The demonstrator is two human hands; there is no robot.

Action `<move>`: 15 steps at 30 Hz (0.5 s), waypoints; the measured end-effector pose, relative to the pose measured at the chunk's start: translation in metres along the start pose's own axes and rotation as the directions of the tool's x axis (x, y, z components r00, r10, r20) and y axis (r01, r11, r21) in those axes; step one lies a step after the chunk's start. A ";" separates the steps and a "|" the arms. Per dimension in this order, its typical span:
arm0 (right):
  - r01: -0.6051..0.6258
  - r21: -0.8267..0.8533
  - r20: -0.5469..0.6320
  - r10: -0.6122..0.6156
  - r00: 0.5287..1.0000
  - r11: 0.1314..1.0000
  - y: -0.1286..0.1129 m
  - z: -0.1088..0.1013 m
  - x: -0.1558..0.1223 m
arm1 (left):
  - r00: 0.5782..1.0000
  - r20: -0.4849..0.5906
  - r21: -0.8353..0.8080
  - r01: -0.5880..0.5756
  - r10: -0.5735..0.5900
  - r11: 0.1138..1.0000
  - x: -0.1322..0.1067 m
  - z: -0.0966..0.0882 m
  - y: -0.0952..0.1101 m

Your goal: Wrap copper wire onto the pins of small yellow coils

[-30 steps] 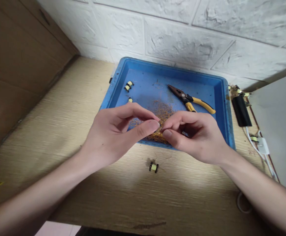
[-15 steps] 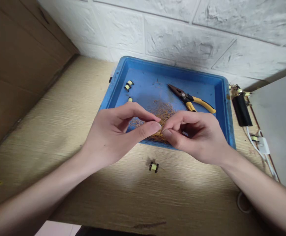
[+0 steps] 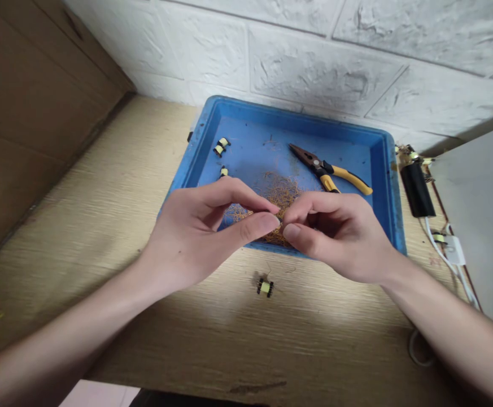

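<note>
My left hand (image 3: 206, 232) and my right hand (image 3: 335, 237) meet fingertip to fingertip over the near edge of a blue tray (image 3: 301, 113). Thumb and forefinger of the left are pinched together, with a tiny dark bit showing at their tips; most of it is hidden. The right thumb and forefinger are pinched close beside it, and what they hold is too small to name. Below the fingertips lies a heap of fine copper-coloured wire scraps (image 3: 283, 192). On the table nearer me sits a small yellow-and-black wound coil with pins (image 3: 265, 288).
Pliers with yellow-and-black handles (image 3: 348, 176) lie in the tray's right half. Several more small coils (image 3: 221, 147) are at its left. Right of the tray are a black cylinder (image 3: 418, 189) and a white plug (image 3: 454, 250) with cable. A white wall (image 3: 297, 56) stands behind.
Both hands have shifted very slightly to the right, still pinched together. A dark bit now shows between the fingertips where a yellowish one showed before.
</note>
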State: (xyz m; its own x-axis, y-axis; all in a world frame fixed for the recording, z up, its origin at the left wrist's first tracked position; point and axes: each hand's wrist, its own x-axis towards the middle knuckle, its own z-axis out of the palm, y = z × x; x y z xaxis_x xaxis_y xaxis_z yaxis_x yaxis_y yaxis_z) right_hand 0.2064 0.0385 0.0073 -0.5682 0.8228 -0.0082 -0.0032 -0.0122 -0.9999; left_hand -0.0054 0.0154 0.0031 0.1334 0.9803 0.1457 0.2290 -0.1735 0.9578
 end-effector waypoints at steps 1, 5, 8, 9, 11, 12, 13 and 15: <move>-0.014 -0.001 0.004 0.014 1.000 1.000 0.000 -0.001 0.000 | 1.000 0.000 -0.006 0.001 -0.001 1.000 0.000 0.000 0.000; -0.065 -0.023 0.022 0.065 0.998 0.998 -0.003 -0.002 0.001 | 1.000 -0.010 -0.038 -0.009 0.009 0.999 0.001 0.001 0.001; -0.099 -0.011 0.057 0.099 0.993 0.995 -0.005 -0.003 0.001 | 1.000 -0.019 -0.027 -0.024 0.023 0.999 0.001 0.002 0.000; -0.107 -0.003 0.064 0.107 0.992 0.994 -0.005 -0.003 0.000 | 0.999 -0.025 -0.019 -0.027 0.027 0.999 0.001 0.002 -0.001; -0.125 0.013 0.073 0.123 0.990 0.992 -0.006 -0.002 0.000 | 0.999 -0.033 -0.014 -0.034 0.034 0.999 0.001 0.002 -0.002; -0.138 0.025 0.078 0.136 0.988 0.990 -0.006 -0.002 0.000 | 0.999 -0.036 -0.013 -0.035 0.035 0.999 0.001 0.002 -0.002; -0.153 0.041 0.083 0.150 0.985 0.987 -0.005 -0.002 0.001 | 0.999 -0.039 -0.012 -0.037 0.037 0.999 0.001 0.002 -0.002; -0.171 0.074 0.089 0.164 0.982 0.983 -0.004 -0.002 0.001 | 0.998 -0.041 -0.011 -0.043 0.043 0.999 0.001 0.002 -0.002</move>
State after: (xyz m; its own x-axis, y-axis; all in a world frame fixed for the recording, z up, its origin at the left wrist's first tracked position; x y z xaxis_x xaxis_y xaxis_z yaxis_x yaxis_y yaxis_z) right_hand 0.2072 0.0406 0.0114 -0.6324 0.7555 -0.1711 0.0326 -0.1948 -0.9803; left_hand -0.0041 0.0163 0.0009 0.1030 0.9751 0.1964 0.2127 -0.2144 0.9533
